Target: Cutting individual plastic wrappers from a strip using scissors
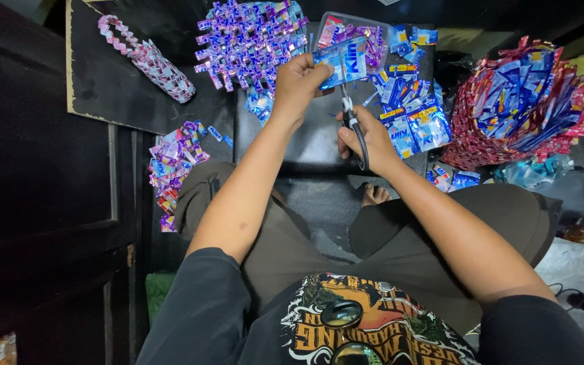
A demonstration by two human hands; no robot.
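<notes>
My left hand [299, 82] pinches a blue and white plastic wrapper [344, 61] by its left edge and holds it up over the floor. My right hand [368, 138] grips black-handled scissors [350, 111], fingers through the loops. The blades point up and away from me and run across the middle of the wrapper. Both forearms reach out over my crossed legs. A bare foot [375, 195] shows between my knees.
A clear tray [361, 27] of wrappers lies beyond the hands, with loose blue sachets [415, 118] to its right. A woven purple-blue mat [248, 42] and a woven strap [149, 59] lie far left. A woven red-blue basket [518, 101] stands right. Folded pieces [172, 165] are piled by my left knee.
</notes>
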